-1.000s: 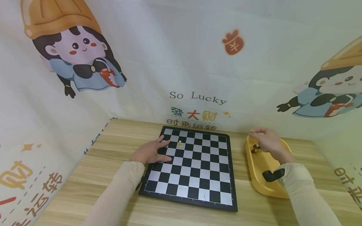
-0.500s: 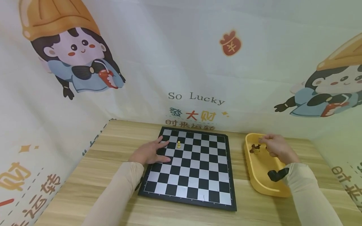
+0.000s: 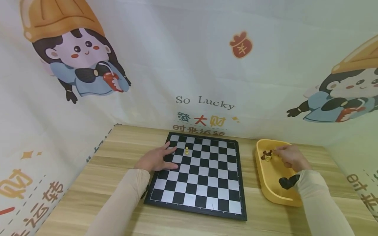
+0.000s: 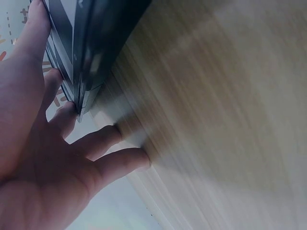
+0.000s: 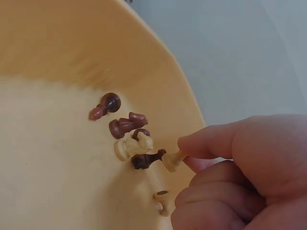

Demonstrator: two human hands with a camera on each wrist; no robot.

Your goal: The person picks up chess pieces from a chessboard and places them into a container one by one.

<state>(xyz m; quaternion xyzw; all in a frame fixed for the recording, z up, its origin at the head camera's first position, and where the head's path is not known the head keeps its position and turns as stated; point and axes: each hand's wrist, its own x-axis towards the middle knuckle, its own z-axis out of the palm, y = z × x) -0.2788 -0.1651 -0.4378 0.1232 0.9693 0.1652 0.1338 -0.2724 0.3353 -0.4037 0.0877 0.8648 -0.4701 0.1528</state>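
Observation:
My left hand rests with spread fingers on the left edge of a black-and-white chessboard. In the left wrist view some fingers reach down to the tabletop beside the board. One pale chess pawn stands on the board near those fingers. On the right, my right hand is inside a yellow tray, pinching a pale chess piece between thumb and forefinger. Below it lie a pale knight, a dark red-brown knight and several other pieces.
A wooden tabletop bears the board and the tray, with a gap of bare wood between them. Behind hangs a printed white cloth. A black wrist device sits at my right cuff, over the tray.
From above the tray's far left rim, my right hand has moved right and down into the tray, still pinching the pale piece. My left hand stays on the board.

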